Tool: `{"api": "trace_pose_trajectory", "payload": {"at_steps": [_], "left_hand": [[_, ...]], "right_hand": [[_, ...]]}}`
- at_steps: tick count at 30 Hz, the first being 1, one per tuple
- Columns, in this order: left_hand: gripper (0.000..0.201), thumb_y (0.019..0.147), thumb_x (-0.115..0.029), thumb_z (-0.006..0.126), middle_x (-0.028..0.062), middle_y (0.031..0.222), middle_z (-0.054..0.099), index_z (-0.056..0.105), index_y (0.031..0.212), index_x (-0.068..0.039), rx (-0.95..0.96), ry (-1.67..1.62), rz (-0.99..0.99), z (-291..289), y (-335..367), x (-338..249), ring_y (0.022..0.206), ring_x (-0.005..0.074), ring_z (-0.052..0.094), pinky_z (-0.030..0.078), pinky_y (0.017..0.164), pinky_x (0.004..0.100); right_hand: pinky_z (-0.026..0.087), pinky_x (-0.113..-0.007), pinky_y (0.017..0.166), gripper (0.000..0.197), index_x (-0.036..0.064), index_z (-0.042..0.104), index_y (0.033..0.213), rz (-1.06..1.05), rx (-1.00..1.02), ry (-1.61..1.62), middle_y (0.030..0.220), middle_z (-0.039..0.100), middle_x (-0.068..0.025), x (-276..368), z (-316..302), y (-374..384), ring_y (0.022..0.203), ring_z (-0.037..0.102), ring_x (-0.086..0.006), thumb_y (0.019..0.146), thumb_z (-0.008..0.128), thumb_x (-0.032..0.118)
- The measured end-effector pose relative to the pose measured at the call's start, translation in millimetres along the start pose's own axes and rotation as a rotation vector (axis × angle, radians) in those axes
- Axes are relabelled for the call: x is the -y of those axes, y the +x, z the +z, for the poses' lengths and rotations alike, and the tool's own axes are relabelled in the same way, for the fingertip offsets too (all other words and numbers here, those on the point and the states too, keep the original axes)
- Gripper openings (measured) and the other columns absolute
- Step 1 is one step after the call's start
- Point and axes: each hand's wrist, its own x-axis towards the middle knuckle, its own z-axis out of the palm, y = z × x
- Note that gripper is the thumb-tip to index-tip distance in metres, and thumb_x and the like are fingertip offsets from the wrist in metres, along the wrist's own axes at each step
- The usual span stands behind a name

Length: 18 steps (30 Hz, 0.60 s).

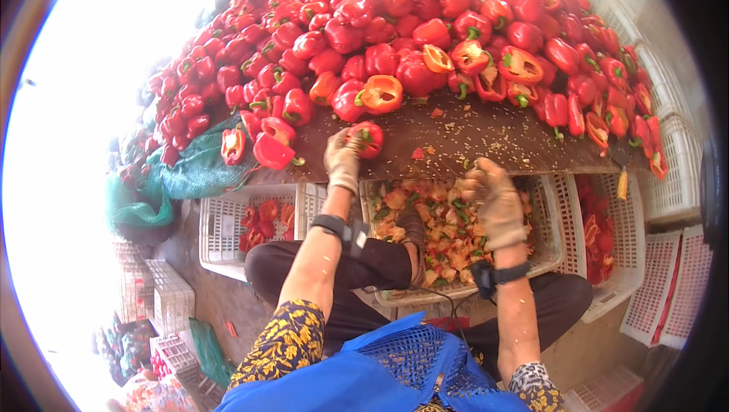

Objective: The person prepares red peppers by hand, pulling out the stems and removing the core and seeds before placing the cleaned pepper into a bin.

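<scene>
Pepper heap [425, 25] of red bell peppers covers the far half of the counter [486, 138], running from the left edge round to the right, with several halved peppers lying open-side up near its front. The counter's near strip is bare brown board, scattered with seeds and small red scraps, and it is the only open room between the heap and the near edge. Below that edge, between the person's knees, sits a white crate [548, 249] full of cores, stems and trimmings. A second white crate [220, 226] to the left holds a few cut red pieces, and a third [634, 260] to the right holds more; other pale crates stand stacked along the right rim. A green net sack [190, 173] hangs off the counter's left corner.

The left arm reaches straight forward, forearm raised, a dark band at the wrist. The gloved left hand [342, 160] is at the counter's near edge, its grip closed round one whole pepper [370, 138] that rests on the board just in front of the heap, stem end showing green. The right arm is bent lower and shorter, also banded at the wrist. The gloved right hand [497, 199] hangs over the middle crate, just below the counter's edge, fingers curled loosely downward; whether that grip holds anything I cannot tell.
</scene>
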Motion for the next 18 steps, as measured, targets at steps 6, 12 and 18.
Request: {"api": "trace_pose_trajectory", "payload": {"at_steps": [6, 12, 18], "left_hand": [[0.037, 0.086, -0.022, 0.076, -0.0004, 0.096, 0.063, 0.062, 0.118, -0.008, 0.38, -0.427, -0.587, 108.1, -97.0, -70.2, 0.085, 0.009, 0.059, 0.051, 0.073, 0.0239], [0.037, 0.085, -0.016, 0.075, 0.0058, 0.107, 0.062, 0.061, 0.118, -0.006, 0.547, -0.546, -0.533, 125.9, -128.1, -86.9, 0.094, 0.0156, 0.062, 0.053, 0.082, 0.0289], [0.036, 0.091, -0.02, 0.069, 0.0056, 0.109, 0.063, 0.058, 0.121, -0.005, 0.587, -0.736, -0.547, 130.7, -139.5, -115.8, 0.098, 0.0181, 0.063, 0.054, 0.085, 0.0339]], "right_hand": [[0.057, -0.032, 0.084, 0.056, 0.0151, 0.052, 0.139, -0.452, -0.1, -1.069, 0.129, 0.057, -0.0148, -76.6, -30.7, 49.8, 0.102, 0.064, -0.0197, 0.087, 0.073, 0.016], [0.059, -0.032, 0.064, 0.085, 0.0138, 0.034, 0.149, -0.039, -0.264, -0.359, 0.121, 0.061, -0.0124, -46.6, -17.5, 46.9, 0.089, 0.067, -0.0221, 0.079, 0.081, 0.018], [0.056, -0.028, 0.06, 0.062, 0.0086, 0.051, 0.131, -0.172, -0.098, -0.181, 0.106, 0.063, -0.0038, -16.0, -3.7, 30.1, 0.084, 0.065, -0.0163, 0.078, 0.082, 0.016]]}}
